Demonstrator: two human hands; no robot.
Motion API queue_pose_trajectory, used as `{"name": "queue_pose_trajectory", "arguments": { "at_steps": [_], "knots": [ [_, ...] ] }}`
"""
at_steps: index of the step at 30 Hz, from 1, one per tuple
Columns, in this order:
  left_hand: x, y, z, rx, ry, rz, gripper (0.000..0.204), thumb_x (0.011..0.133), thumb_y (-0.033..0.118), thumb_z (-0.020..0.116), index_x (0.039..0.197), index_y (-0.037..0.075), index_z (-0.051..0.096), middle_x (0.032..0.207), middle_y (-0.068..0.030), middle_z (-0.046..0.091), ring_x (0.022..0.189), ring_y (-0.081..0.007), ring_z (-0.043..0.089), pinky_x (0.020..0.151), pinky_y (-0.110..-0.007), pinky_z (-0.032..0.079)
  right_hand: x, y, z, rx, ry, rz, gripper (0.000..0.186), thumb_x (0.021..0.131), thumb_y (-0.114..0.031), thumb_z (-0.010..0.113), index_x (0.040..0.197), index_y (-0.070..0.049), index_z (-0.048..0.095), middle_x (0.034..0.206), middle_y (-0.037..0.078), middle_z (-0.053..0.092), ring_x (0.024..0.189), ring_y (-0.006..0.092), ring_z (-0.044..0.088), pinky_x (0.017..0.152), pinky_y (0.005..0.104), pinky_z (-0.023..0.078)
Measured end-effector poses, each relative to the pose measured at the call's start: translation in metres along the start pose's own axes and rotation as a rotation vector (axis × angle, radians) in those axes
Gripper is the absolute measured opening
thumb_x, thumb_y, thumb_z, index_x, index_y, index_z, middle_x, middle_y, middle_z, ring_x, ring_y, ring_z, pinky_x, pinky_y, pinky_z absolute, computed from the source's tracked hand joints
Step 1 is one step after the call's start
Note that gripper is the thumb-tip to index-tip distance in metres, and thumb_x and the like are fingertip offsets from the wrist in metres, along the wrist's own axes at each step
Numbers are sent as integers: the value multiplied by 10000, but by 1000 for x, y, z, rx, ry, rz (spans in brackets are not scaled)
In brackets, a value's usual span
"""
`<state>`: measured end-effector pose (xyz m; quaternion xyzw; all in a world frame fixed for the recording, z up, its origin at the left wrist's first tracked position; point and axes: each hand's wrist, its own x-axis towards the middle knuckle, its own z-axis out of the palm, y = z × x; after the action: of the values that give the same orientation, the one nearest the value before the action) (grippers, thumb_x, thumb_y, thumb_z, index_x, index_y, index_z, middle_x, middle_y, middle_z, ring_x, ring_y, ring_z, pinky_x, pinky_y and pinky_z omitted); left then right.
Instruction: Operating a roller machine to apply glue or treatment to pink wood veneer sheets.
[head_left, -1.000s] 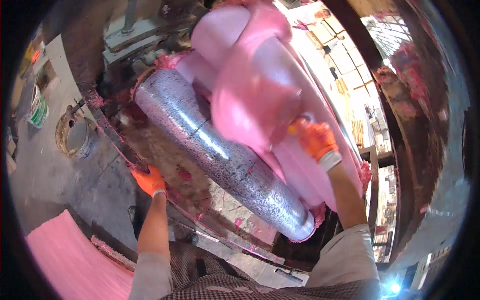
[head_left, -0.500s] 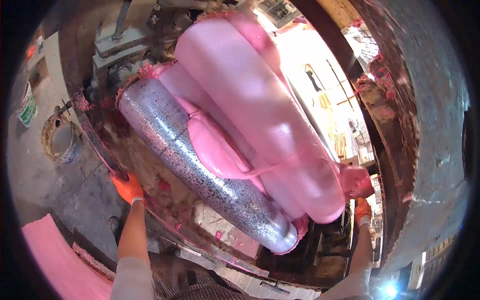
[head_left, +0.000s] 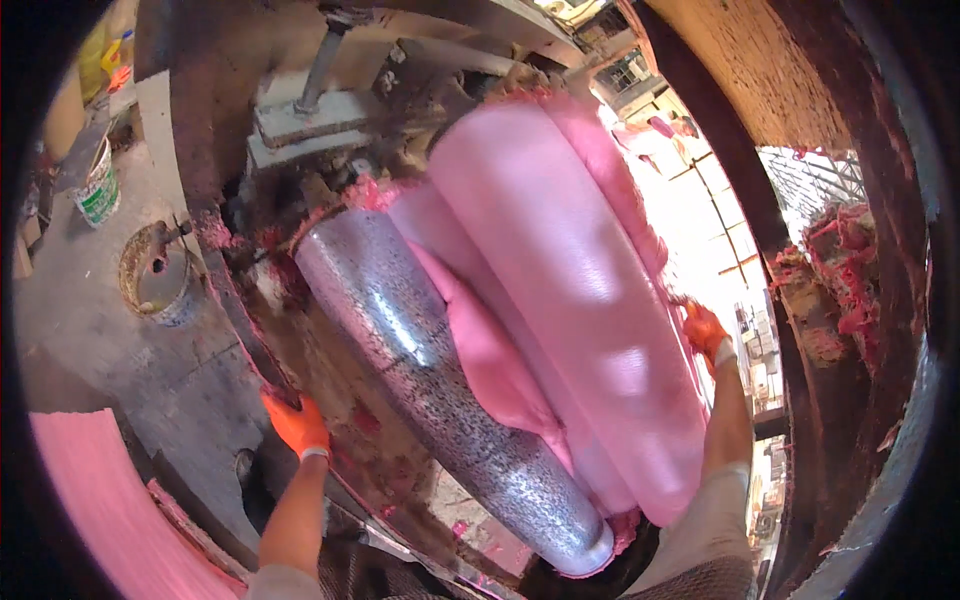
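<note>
Two long rollers lie side by side in front of me: a bare, speckled metal roller [head_left: 400, 350] and, to its right, a thick roller wrapped in smooth pink rubber [head_left: 570, 270]. Between them a fold of pink rubber [head_left: 495, 360] bulges over the metal. My left hand [head_left: 300, 425], in an orange glove, is closed on the dark machine frame edge [head_left: 240, 315] left of the metal roller. My right hand [head_left: 706, 332], gloved in orange too, reaches past the pink roller to its far right side. Its fingers curl at the rubber's edge there, partly hidden.
A pink sheet [head_left: 95, 500] lies at the lower left. Two buckets stand on the floor at left, a dirty one [head_left: 155, 275] and a white-and-green one [head_left: 97, 190]. A dark upright beam [head_left: 785, 330] rises at the right, with pink scraps [head_left: 840, 265] stuck beyond it.
My right hand has moved up along the pink roller's right side from near its lower end. My left hand stays on the frame edge. The whole view has shifted, and the pink fold looks changed.
</note>
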<state>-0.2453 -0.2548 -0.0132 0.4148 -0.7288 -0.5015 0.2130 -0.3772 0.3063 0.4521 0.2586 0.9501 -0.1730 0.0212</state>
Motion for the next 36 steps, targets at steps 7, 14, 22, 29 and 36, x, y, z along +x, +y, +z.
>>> {"name": "queue_pose_trajectory", "arguments": {
  "at_steps": [7, 14, 22, 29, 36],
  "knots": [
    [8, -16, 8, -55, -88, 11, 610, 871, 78, 613, 1438, 20, 396, 1362, -187, 552, 1222, -332, 561, 1044, -373, 423, 28, -169, 63, -167, 126, -99, 540, 982, -433, 464, 1314, -24, 581, 1027, 195, 697, 890, 298, 659, 814, 407, 517],
    [1, -3, 24, -56, -13, 68, 593, 849, 183, 661, 1361, -11, 435, 1350, -225, 531, 1231, -398, 525, 1033, -441, 426, -87, -149, 50, 237, -150, -189, 266, 889, -224, 674, 1119, -114, 599, 777, -46, 545, 629, 68, 516, 516, 257, 434],
    [2, 1, 0, -24, -242, -8, 692, 804, 366, 742, 1331, 32, 443, 1298, -179, 547, 1170, -370, 554, 989, -448, 447, -272, 59, 53, -570, 43, -388, 357, 895, -347, 618, 1182, -138, 578, 996, 152, 669, 912, 365, 655, 800, 465, 515],
    [49, -46, 4, 31, -490, -86, 1012, 723, 525, 830, 1432, 16, 316, 1438, -155, 454, 1317, -293, 465, 1109, -420, 385, -391, 239, 146, -1400, 343, -273, 359, 899, -180, 507, 1248, -225, 577, 1149, 62, 624, 1008, 295, 633, 880, 449, 469],
    [107, -67, -30, 135, -1053, 28, 1223, 756, 674, 734, 1581, 98, 39, 1615, -106, 215, 1427, -293, 322, 1143, -450, 307, -469, 242, 352, -240, 309, 564, 386, 930, -230, 475, 1310, -166, 502, 1125, 203, 671, 1040, 419, 641, 875, 525, 497]
  ]
}}
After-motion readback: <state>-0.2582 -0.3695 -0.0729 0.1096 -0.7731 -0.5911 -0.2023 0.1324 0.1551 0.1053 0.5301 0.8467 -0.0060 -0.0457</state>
